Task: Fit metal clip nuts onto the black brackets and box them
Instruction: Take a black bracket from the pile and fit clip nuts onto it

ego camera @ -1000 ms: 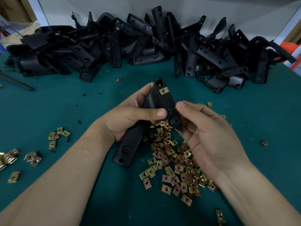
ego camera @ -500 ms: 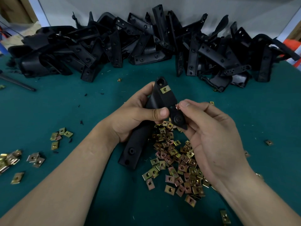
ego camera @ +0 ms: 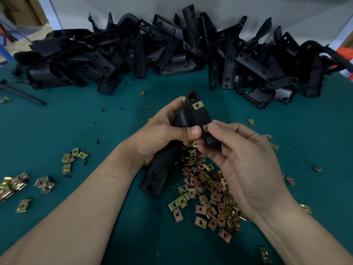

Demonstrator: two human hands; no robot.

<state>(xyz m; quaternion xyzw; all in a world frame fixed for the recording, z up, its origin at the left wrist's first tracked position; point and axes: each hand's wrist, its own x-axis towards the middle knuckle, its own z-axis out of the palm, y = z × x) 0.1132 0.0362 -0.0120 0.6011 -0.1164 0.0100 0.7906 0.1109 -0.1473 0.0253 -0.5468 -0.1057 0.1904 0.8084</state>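
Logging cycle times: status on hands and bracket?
Left hand grips black bracket, fitted clip nut near its top. Right hand pinches second clip nut at bracket's edge, mostly hidden. Loose clip nut pile beneath, not blocking.

A green table runs back to a white wall, a thin black rod lying at the table's far left near brown cardboard.

Dark teal tabletop fills most of view. Plain pale grey wall behind it. Brown cardboard in top left corner, beside white post. Orange object at far right edge. Light dim, even.
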